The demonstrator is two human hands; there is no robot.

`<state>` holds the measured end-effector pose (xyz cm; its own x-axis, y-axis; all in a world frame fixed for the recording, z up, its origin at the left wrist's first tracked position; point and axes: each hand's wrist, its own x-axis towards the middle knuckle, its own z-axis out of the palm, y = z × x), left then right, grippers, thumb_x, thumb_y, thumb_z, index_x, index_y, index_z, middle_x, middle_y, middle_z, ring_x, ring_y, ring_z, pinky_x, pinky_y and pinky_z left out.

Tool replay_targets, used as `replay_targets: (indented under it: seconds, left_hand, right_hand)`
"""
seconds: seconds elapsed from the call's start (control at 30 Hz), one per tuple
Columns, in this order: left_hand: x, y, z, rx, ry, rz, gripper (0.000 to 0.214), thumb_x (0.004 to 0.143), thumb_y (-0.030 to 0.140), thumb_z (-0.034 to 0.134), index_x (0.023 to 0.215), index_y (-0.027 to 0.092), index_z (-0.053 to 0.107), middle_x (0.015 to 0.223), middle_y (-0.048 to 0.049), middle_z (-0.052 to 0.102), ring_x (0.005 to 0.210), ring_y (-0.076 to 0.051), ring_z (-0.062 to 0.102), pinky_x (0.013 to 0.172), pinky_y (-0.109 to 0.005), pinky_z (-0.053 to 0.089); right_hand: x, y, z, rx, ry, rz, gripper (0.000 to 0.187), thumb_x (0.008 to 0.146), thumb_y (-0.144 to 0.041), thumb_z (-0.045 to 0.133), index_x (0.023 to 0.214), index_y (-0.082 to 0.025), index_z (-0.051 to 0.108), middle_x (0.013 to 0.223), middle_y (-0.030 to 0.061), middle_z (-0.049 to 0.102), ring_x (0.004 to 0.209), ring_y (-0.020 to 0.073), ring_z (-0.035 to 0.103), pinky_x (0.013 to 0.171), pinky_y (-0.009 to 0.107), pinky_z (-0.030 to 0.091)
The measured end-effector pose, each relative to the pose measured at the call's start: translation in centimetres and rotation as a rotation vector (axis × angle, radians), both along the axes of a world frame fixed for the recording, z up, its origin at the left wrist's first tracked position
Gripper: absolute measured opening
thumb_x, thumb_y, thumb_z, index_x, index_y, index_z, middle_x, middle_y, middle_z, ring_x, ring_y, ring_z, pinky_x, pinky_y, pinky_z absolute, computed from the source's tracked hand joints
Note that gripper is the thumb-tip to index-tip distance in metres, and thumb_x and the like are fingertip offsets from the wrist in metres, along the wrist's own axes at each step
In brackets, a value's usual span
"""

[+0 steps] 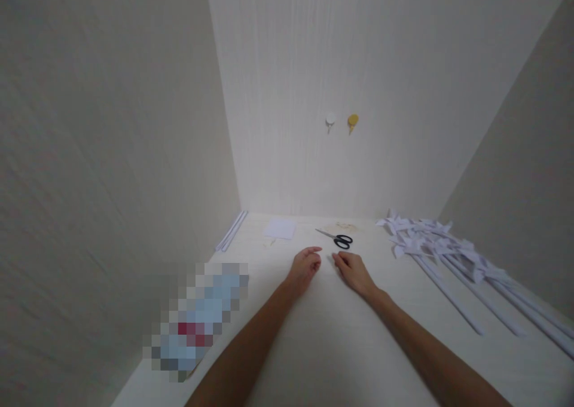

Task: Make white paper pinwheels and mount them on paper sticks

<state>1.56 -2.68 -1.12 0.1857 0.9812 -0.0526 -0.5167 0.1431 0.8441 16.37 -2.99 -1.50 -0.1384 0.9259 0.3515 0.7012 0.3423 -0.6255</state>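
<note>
My left hand (305, 268) is over the middle of the white table (314, 347), index finger stretched to the right and the other fingers curled in. Across a small gap, my right hand (354, 271) is closed, thumb and fingers pressed together. Anything in either hand is too small to make out. Just beyond them lie black-handled scissors (339, 239), blades pointing left. A square of white paper (280, 228) rests farther back on the left. Behind the scissors are thin, light brown strands (345, 226).
Several white paper pinwheels (430, 242) on rolled-paper sticks are piled along the right. White paper sticks (232, 230) lie at the back left. A blurred-out light-blue item (210, 311) sits front left. White (330, 120) and yellow hooks (353, 121) are on the back wall.
</note>
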Motion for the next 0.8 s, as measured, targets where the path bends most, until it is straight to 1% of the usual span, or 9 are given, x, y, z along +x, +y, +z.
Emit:
replay_targets:
  seconds: [0.1,0.27,0.4,0.53,0.57,0.6,0.67,0.73,0.8]
  left_hand:
    - [-0.6,0.4,0.1,0.005,-0.006,0.02,0.027,0.054,0.009,0.058,0.08,0.011,0.055,0.05,0.0063,0.046,0.047,-0.003,0.04,0.05,-0.017,0.031]
    - [-0.8,0.7,0.0,0.007,-0.01,0.019,0.034,0.048,0.011,0.066,0.081,0.011,0.055,0.053,0.0054,0.049,0.051,-0.004,0.044,0.052,-0.017,0.033]
    - [-0.8,0.7,-0.1,0.03,0.016,0.002,0.035,0.047,0.012,0.07,0.08,0.012,0.056,0.054,0.0052,0.05,0.052,-0.004,0.045,0.051,-0.017,0.033]
    - [-0.8,0.4,-0.2,0.083,0.078,-0.003,0.033,0.049,0.015,0.069,0.08,0.012,0.056,0.054,0.0052,0.048,0.051,-0.004,0.044,0.051,-0.017,0.033]
    - [-0.7,0.3,-0.2,0.107,0.121,0.003,0.032,0.051,0.016,0.068,0.081,0.011,0.056,0.055,0.0049,0.048,0.052,-0.004,0.044,0.052,-0.017,0.034]
    - [-0.6,0.3,-0.3,0.146,0.213,0.022,0.03,0.054,0.017,0.066,0.082,0.011,0.055,0.055,0.0044,0.049,0.052,-0.005,0.045,0.052,-0.017,0.035]
    - [-0.4,0.3,-0.4,0.247,0.486,0.097,0.025,0.062,0.019,0.059,0.085,0.011,0.054,0.058,0.0025,0.051,0.053,-0.006,0.048,0.055,-0.019,0.038]
    - [-0.3,0.9,-0.4,0.331,0.764,0.188,0.02,0.068,0.017,0.051,0.086,0.011,0.053,0.062,-0.0002,0.054,0.056,-0.008,0.051,0.058,-0.022,0.041]
    - [-0.7,2.0,0.0,0.364,0.891,0.237,0.017,0.069,0.014,0.048,0.084,0.012,0.054,0.065,-0.0015,0.055,0.061,-0.01,0.053,0.061,-0.024,0.043]
  right_hand:
    - [-0.8,0.9,-0.6,-0.004,0.102,0.008,0.042,0.082,-0.041,0.031,0.051,-0.017,0.047,0.044,-0.0005,0.048,0.046,0.0111,0.043,0.047,0.022,0.031]
    - [-0.3,1.3,-1.0,-0.034,0.228,0.023,0.042,0.081,-0.041,0.031,0.05,-0.018,0.046,0.042,-0.0015,0.044,0.042,0.0104,0.042,0.045,0.021,0.032]
    - [-0.3,1.3,-1.1,-0.054,0.281,0.05,0.04,0.08,-0.041,0.035,0.051,-0.017,0.048,0.042,-0.0018,0.045,0.042,0.0102,0.042,0.044,0.021,0.032]
    - [-0.4,1.3,-1.1,-0.062,0.307,0.067,0.038,0.079,-0.041,0.037,0.051,-0.017,0.048,0.042,-0.0017,0.046,0.042,0.0099,0.042,0.044,0.021,0.031]
    - [-0.4,1.3,-1.1,-0.062,0.31,0.069,0.038,0.079,-0.04,0.037,0.051,-0.017,0.048,0.043,-0.0017,0.047,0.042,0.01,0.042,0.044,0.021,0.031]
    - [-0.4,1.3,-1.1,-0.062,0.312,0.071,0.037,0.078,-0.04,0.037,0.051,-0.017,0.048,0.043,-0.0017,0.047,0.042,0.0101,0.043,0.044,0.021,0.031]
    - [-0.4,1.4,-1.0,-0.061,0.312,0.076,0.036,0.078,-0.039,0.038,0.051,-0.017,0.048,0.043,-0.0013,0.048,0.043,0.0104,0.044,0.045,0.021,0.031]
    - [-0.3,1.4,-1.0,-0.06,0.31,0.081,0.035,0.077,-0.038,0.039,0.05,-0.017,0.047,0.043,-0.001,0.048,0.044,0.0108,0.044,0.046,0.021,0.032]
    - [-0.3,1.4,-1.0,-0.059,0.308,0.081,0.034,0.077,-0.038,0.039,0.051,-0.017,0.047,0.043,-0.0011,0.048,0.044,0.0109,0.045,0.047,0.021,0.032]
